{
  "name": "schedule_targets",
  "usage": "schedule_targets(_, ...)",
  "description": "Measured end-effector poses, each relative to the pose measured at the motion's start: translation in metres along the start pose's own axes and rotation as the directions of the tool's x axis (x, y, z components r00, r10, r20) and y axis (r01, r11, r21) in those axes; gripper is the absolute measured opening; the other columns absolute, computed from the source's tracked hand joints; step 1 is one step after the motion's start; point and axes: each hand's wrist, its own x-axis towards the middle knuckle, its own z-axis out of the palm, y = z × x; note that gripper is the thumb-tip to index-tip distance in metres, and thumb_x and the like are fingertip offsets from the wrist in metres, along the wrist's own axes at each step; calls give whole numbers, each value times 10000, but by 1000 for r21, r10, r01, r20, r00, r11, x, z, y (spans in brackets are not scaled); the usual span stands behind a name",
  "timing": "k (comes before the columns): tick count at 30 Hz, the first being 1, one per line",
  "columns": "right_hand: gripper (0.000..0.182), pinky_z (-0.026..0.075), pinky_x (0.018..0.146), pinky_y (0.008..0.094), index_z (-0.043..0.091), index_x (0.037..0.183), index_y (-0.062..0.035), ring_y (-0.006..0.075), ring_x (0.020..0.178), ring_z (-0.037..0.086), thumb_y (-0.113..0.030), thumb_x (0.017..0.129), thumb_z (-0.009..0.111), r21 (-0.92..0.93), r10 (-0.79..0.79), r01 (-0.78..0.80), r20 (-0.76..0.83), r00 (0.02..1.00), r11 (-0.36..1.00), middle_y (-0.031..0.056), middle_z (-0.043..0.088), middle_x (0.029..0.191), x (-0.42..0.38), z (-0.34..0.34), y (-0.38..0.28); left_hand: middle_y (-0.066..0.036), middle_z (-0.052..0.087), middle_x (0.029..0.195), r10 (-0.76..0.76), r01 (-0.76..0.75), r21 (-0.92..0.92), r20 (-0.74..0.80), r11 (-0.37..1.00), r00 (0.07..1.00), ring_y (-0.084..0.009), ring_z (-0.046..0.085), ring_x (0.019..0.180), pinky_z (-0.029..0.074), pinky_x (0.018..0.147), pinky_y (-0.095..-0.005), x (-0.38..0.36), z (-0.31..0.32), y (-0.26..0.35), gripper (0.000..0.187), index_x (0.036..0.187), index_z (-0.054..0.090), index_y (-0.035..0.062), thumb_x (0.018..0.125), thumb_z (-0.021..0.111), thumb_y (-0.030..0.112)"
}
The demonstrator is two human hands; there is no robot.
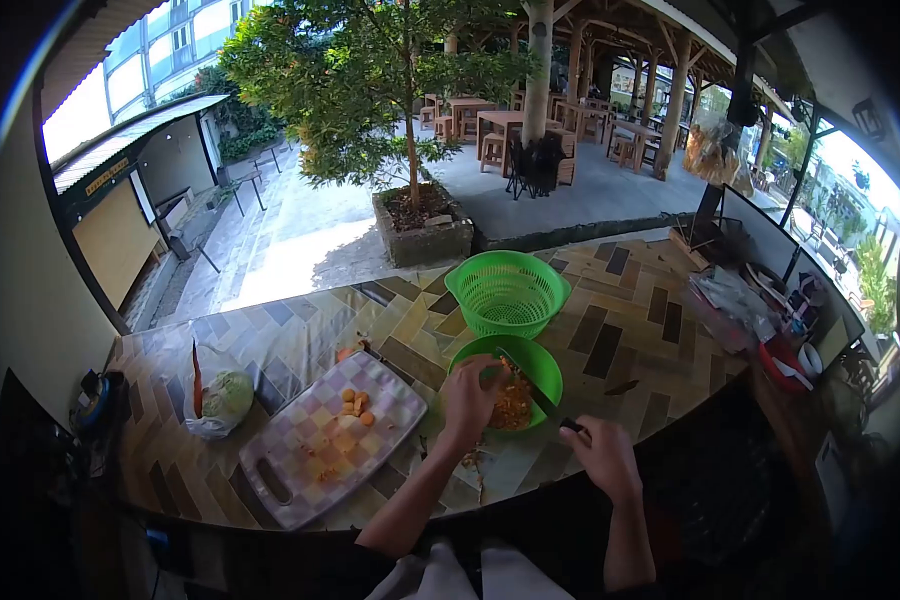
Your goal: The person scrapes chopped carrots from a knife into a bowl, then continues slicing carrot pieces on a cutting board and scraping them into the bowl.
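Observation:
My right hand (606, 457) is closed round the black handle of a knife (542, 397). Its blade slants up and left across a green bowl (553, 370). Inside the bowl lies finely cut orange food (511, 405). My left hand (472, 393) is over the bowl's left side, fingers bent together close to the blade's tip; whatever they pinch is too small to make out. To the left is a checkered cutting board (295, 420) with orange carrot pieces (356, 405) and small scraps on it.
Behind the bowl stands a green colander (510, 290). A plastic bag (210, 428) with a cabbage (228, 396) and a carrot (197, 380) sits at left. Peelings (354, 348) lie beyond the board. Plastic bags (735, 300) and a red container (782, 362) crowd the right end.

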Motion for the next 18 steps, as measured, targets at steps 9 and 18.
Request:
schedule_targets(9,316,430,594,435,624,839,36,386,641,590,-266,930,641,126,26,-28,17,1000,992,205,594,680,11,3,25,-259,637,1191,-28,52,-197,123,979,992,-354,611,1152,498,954,-356,-16,40,5,352,1200,610,-82,881,670,55)
schedule_targets(18,298,399,491,340,623,839,31,191,511,541,-244,954,629,184,-26,15,57,998,983,101,560,583,28,10,43,-183,691,1123,2,-7,-86,-53,996,999,-333,646,1099,511,930,-368,-3,25,17,268,1116,712,48,864,689,136)
